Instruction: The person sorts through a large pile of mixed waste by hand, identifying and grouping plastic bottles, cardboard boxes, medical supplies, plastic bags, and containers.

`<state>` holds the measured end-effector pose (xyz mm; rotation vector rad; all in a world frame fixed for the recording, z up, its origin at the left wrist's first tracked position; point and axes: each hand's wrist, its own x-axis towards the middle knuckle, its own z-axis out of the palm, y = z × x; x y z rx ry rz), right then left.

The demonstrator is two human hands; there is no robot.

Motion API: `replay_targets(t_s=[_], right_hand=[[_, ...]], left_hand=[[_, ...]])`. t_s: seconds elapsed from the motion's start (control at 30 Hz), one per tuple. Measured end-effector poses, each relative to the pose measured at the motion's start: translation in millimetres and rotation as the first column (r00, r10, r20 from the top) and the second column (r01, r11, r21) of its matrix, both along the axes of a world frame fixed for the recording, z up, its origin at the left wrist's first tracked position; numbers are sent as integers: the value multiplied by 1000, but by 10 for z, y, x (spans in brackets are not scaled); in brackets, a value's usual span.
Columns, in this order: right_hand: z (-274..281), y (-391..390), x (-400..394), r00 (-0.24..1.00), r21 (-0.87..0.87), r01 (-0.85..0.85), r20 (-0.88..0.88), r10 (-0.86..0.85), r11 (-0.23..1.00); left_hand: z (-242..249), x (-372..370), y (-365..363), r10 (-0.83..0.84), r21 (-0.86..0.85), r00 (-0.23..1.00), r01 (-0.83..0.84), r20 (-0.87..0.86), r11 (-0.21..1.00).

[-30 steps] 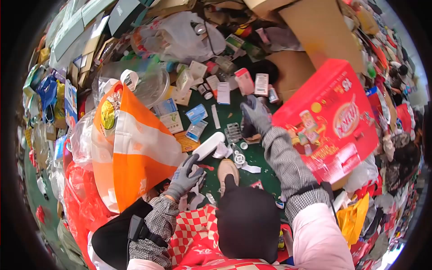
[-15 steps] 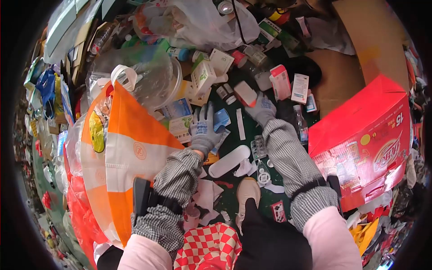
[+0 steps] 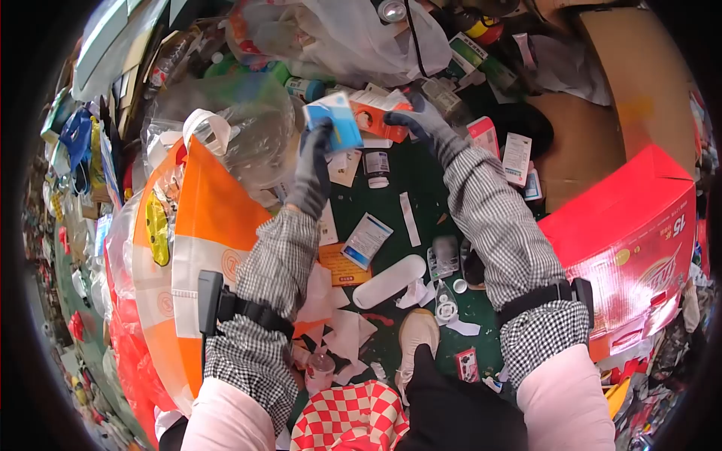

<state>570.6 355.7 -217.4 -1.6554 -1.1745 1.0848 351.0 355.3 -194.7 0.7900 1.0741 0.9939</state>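
While an orange-and-white bag (image 3: 214, 255) stands at the left, a red carton (image 3: 632, 252) sits tilted at the right. Between them, on the far side, the left hand (image 3: 312, 161) has its fingers clamped on a blue-and-white box (image 3: 335, 124), and the right hand (image 3: 430, 124) pinches an orange-red box (image 3: 371, 122) just beside it. Nearer lies a white oblong piece (image 3: 389, 282); a smaller, white-capped bottle (image 3: 376, 164) lies farther off, near the boxes.

A dark green floor (image 3: 382, 204) shows in patches, looking paler toward the left, while bright light glares at lower right.
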Motion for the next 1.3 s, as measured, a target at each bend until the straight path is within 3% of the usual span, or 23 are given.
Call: replay_targets(t_s=[0.1, 0.13, 0.23, 0.27, 0.37, 0.4, 0.43, 0.5, 0.57, 0.63, 0.67, 0.77, 0.87, 0.97, 1.03, 1.07, 1.1, 1.17, 1.23, 1.27, 1.3], right_hand=[[-154, 152, -48, 995, -183, -75, 44, 85, 980], [-290, 161, -78, 986, -106, -88, 130, 101, 990], [-151, -95, -88, 996, -201, -59, 50, 70, 978], [-481, -124, -52, 989, -42, -19, 144, 25, 999], [-545, -455, 35, 999, -106, -37, 34, 41, 994], [-528, -599, 5, 995, -104, 2, -104, -13, 995], [-479, -784, 33, 980, -161, -31, -198, -2, 987], [-429, -1160, 31, 982, -144, -129, -156, 106, 981], [-334, -1571, -53, 978, -224, -128, -187, 87, 966], [-255, -1930, -236, 957, -114, -138, 241, 162, 984], [-15, -2005, -342, 915, -176, -160, 344, 213, 971], [43, -2190, -441, 951, -158, -129, 260, 167, 979], [-419, -2381, -381, 966, -159, 42, 257, 0, 986], [-579, -2467, -221, 929, -169, -2, 364, 65, 986], [-373, -2307, -308, 788, 50, -44, 615, 4, 998], [-323, -2187, -330, 809, 168, -58, 586, -52, 984], [-221, -2002, -379, 834, 122, -102, 551, 18, 987], [-153, -1640, -530, 691, -67, -122, 711, 133, 990], [-227, -1369, -612, 573, -226, -102, 782, 243, 969], [-308, -1260, -652, 510, -302, -82, 806, 300, 950], [-463, -1195, -630, 533, -349, -68, 779, 330, 935]], left_hand=[[-21, 66, 244, -22, -102, 997, 29, 73, 994], [-188, 33, 364, -53, -128, 994, 65, 96, 990], [-370, -18, 423, -261, -187, 958, 280, 122, 942], [-651, -95, 463, -349, 8, 937, 349, -14, 937], [-229, -92, 58, -437, -162, 892, 416, -120, 895], [-213, -132, -44, -482, -154, 863, 461, -149, 874], [-191, -166, -184, -521, -190, 850, 502, -71, 844], [-138, -199, -589, -565, -23, 824, 565, -29, 825], [-238, -312, -1059, -556, -107, 820, 546, -138, 831], [-132, -390, -1388, -665, -237, 690, 622, -285, 747], [-144, -417, -1542, -571, -188, 791, 540, -220, 821], [-128, -524, -1721, -341, -312, 927, 281, -158, 908], [80, -640, -1875, -246, -228, 951, 202, -186, 953], [738, -747, -2076, -230, -83, 933, 215, -276, 973], [1254, -900, -2191, -136, -34, 971, 131, -197, 991], [1556, -983, -2241, -62, 24, 982, 68, -180, 997], [1802, -1065, -2286, 3, 82, 987, 11, -162, 997], [2185, -1447, -2307, 132, 307, 947, -38, -293, 951], [2558, -1749, -2175, 305, 590, 865, -13, -398, 807], [2685, -1890, -2092, 399, 615, 691, 85, -603, 784], [2806, -2041, -2004, 478, 607, 459, 186, -749, 773]])
